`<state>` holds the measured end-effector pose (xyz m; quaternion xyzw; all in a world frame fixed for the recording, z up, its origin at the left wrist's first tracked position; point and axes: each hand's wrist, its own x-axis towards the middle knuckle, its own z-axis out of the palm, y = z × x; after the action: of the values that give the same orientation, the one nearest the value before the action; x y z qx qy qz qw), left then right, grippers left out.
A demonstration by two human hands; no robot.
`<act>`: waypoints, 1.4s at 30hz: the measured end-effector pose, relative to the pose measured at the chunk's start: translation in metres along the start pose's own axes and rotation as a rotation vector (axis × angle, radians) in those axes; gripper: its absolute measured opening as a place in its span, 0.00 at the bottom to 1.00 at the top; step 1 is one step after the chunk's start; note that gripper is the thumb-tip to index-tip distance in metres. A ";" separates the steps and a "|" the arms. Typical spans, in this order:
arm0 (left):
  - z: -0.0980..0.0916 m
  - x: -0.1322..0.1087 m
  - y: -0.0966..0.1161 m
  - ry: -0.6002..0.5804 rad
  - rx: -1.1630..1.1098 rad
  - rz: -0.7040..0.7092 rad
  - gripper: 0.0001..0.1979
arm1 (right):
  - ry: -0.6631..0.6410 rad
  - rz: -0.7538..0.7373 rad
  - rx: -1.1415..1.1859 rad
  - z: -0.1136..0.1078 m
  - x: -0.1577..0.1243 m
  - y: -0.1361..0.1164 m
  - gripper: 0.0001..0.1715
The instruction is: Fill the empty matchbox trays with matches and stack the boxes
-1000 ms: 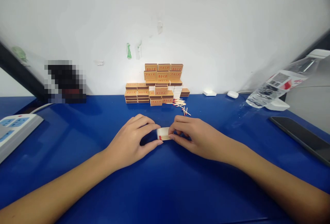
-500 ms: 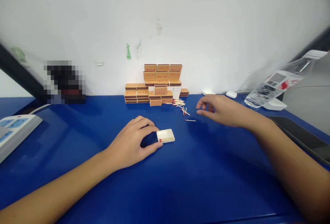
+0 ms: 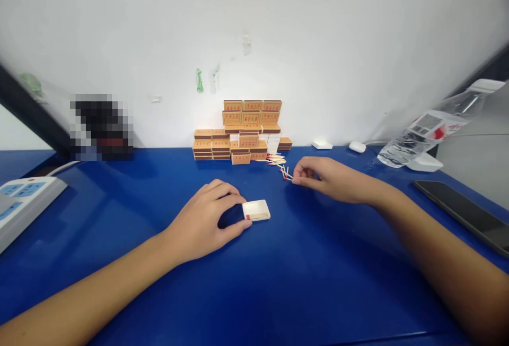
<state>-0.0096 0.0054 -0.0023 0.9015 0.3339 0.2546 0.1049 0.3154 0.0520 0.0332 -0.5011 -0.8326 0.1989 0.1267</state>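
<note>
My left hand [image 3: 209, 218] grips the left end of a small white matchbox tray [image 3: 256, 207] between thumb and fingers, flat on the table. A few red-tipped matches [image 3: 258, 216] lie along the near side inside it. Further back to the right, my right hand [image 3: 318, 176] is closed in a pinch at the table surface, on a match mostly hidden by the fingertips. Just left of those fingertips lie several loose matches [image 3: 284, 171], and a denser heap of matches [image 3: 276, 159] sits behind them.
Orange matchboxes [image 3: 250, 118] are stacked against the wall. At the right are a tilted water bottle [image 3: 425, 126], a black phone [image 3: 461, 213], a white case [image 3: 357, 146] and a white tray-like piece [image 3: 322, 145]. A power strip [image 3: 32, 208] lies at the left.
My right hand has moved left and slightly down to the loose matches, its fingers closing. The single match lying apart is no longer seen on the table. My left hand stays put.
</note>
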 end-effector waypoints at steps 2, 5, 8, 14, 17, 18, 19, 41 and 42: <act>0.000 0.000 0.000 0.002 -0.002 -0.002 0.13 | 0.040 -0.036 0.055 0.004 -0.001 -0.012 0.16; 0.000 0.000 0.002 -0.003 -0.010 0.000 0.13 | 0.064 -0.139 0.068 0.021 -0.007 -0.040 0.13; 0.000 0.001 0.003 -0.010 -0.019 0.012 0.12 | 0.020 -0.209 0.012 0.040 -0.014 -0.065 0.07; 0.001 0.000 0.002 -0.011 -0.020 0.017 0.13 | 0.100 -0.239 0.049 0.038 -0.007 -0.050 0.10; 0.001 0.000 0.002 -0.009 -0.018 0.016 0.13 | 0.272 -0.107 -0.065 0.025 0.004 -0.016 0.10; 0.001 0.000 0.002 -0.006 -0.016 0.017 0.13 | 0.289 -0.055 -0.107 0.022 0.007 -0.005 0.10; 0.001 0.000 0.002 -0.005 -0.016 0.018 0.13 | 0.286 -0.013 -0.126 0.021 0.010 0.004 0.10; 0.000 0.000 0.001 0.003 -0.010 0.033 0.13 | 0.125 -0.175 -0.146 0.014 0.017 0.044 0.15; 0.000 0.000 0.001 -0.002 -0.012 0.034 0.13 | 0.123 -0.193 -0.139 0.015 0.018 0.042 0.16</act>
<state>-0.0092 0.0042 -0.0015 0.9065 0.3171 0.2576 0.1061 0.3334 0.0826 0.0005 -0.4376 -0.8794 0.0966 0.1609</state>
